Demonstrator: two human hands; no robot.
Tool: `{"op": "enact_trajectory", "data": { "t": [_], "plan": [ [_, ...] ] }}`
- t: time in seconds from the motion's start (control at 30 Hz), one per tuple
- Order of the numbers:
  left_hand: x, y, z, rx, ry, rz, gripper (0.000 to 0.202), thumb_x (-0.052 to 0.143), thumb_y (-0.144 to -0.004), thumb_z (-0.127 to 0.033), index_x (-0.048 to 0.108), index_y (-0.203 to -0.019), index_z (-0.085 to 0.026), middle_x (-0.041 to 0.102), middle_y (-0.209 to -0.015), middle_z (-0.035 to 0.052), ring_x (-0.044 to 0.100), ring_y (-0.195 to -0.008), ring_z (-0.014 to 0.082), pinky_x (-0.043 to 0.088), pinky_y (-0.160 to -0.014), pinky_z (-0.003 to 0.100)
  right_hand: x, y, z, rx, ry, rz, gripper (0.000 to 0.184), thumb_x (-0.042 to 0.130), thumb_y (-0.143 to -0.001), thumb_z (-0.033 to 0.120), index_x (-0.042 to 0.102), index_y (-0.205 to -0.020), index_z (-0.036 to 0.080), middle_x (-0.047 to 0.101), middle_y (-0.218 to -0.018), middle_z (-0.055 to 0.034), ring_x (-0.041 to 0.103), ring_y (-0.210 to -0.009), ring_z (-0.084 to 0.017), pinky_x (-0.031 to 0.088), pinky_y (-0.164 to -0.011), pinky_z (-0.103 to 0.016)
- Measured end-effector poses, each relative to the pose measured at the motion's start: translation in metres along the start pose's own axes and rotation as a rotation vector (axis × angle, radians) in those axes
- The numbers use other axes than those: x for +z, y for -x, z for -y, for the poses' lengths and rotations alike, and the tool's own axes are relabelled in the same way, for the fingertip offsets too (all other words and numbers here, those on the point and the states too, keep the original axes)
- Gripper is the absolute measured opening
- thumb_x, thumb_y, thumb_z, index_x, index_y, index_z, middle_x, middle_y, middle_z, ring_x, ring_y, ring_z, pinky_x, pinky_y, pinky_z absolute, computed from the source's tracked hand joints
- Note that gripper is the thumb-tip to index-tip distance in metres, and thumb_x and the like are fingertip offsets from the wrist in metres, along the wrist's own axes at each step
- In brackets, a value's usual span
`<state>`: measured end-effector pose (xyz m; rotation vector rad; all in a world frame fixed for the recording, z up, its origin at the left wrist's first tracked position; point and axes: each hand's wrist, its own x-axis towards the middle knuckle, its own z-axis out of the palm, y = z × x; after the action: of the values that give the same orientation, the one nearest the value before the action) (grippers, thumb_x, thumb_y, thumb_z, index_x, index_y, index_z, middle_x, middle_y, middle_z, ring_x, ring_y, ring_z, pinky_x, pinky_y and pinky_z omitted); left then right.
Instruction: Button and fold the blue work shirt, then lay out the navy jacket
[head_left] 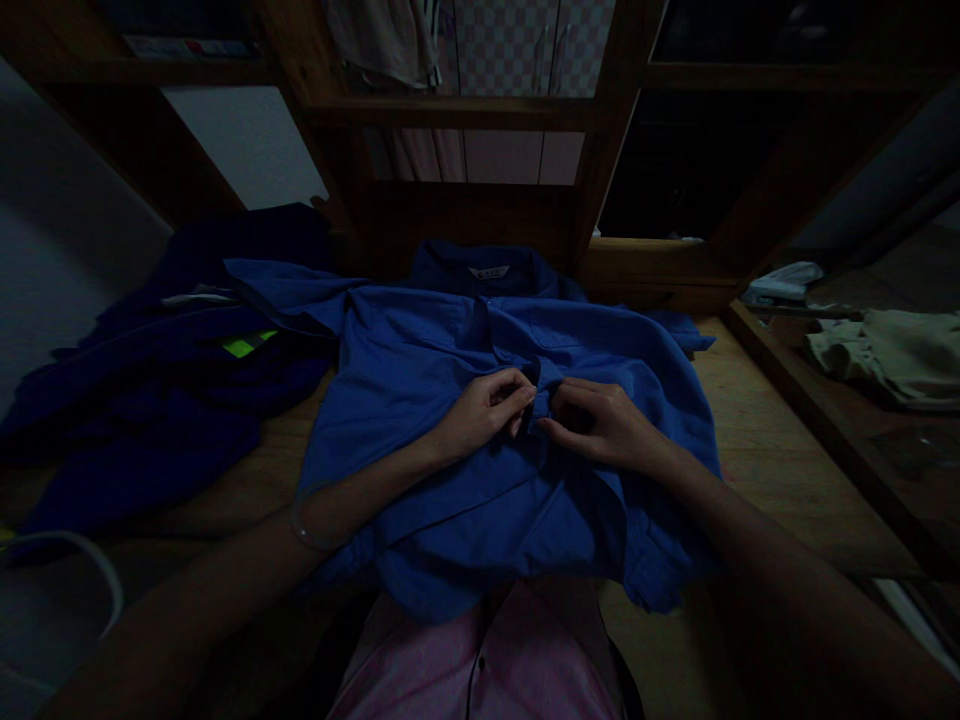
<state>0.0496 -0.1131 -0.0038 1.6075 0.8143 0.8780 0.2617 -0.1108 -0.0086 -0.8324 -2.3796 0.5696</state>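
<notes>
A blue button-up shirt (pixel 420 340) lies spread before me, its collar with a white label at the far side and its lower edge hanging over the near edge. My right hand (pixel 604 425) pinches the front placket of the shirt between thumb and fingers, lifting a small fold. Just left of that fold, my left hand (pixel 491 408) is closed, thumb against fingertips, at the placket's edge. Whether a button sits between the fingers is too dark and small to make out. A clear bangle circles my left wrist.
Dark blue clothing (pixel 172 370) with a bright yellow-green patch is heaped on the left of the wooden table (pixel 780 430). A wooden shelf frame (pixel 465 112) stands at the back. On the right, a ledge holds a pale folded cloth (pixel 892 350).
</notes>
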Motion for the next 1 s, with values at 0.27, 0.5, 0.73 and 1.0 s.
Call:
{"op": "enact_trajectory", "data": {
  "t": [0.27,0.5,0.73,1.0],
  "plan": [
    [0.0004,-0.0002,-0.0008,-0.008,0.000,-0.029,0.028,0.051,-0.089,-0.040,0.050,-0.081,-0.014,0.047,-0.057,-0.0032,0.047,-0.049,0.0075,0.038,-0.052,0.019,-0.0004,-0.0002,0.0004,-0.002,0.007,-0.001,0.023,0.057,-0.094,0.031,0.048,-0.078,0.017,0.049,-0.074,-0.0015,0.047,-0.064,-0.014,0.034,-0.060,-0.025],
    [0.0004,-0.0004,0.0011,0.009,0.041,-0.034,0.026,0.051,-0.090,-0.038,0.050,-0.081,-0.013,0.049,-0.059,-0.0025,0.048,-0.050,0.0079,0.038,-0.052,0.020,-0.0008,-0.0001,0.0010,0.001,-0.005,0.004,0.021,0.056,-0.094,0.030,0.050,-0.080,0.016,0.050,-0.077,-0.0020,0.048,-0.066,-0.015,0.035,-0.061,-0.025],
    [0.0013,0.0001,0.0000,-0.008,0.059,-0.040,0.027,0.051,-0.089,-0.039,0.049,-0.080,-0.014,0.049,-0.060,-0.0023,0.048,-0.050,0.0078,0.038,-0.052,0.020,-0.0011,-0.0003,0.0007,0.004,-0.010,0.003,0.019,0.057,-0.094,0.030,0.051,-0.082,0.016,0.051,-0.077,-0.0022,0.048,-0.066,-0.015,0.036,-0.060,-0.025],
    [0.0001,-0.0008,0.0021,-0.007,0.075,-0.051,0.026,0.050,-0.090,-0.039,0.049,-0.080,-0.014,0.048,-0.059,-0.0029,0.047,-0.050,0.0077,0.038,-0.052,0.020,-0.0012,0.0000,0.0014,0.003,-0.016,0.004,0.019,0.057,-0.094,0.030,0.051,-0.082,0.016,0.051,-0.077,-0.0019,0.049,-0.066,-0.015,0.036,-0.061,-0.025]
  ]
}}
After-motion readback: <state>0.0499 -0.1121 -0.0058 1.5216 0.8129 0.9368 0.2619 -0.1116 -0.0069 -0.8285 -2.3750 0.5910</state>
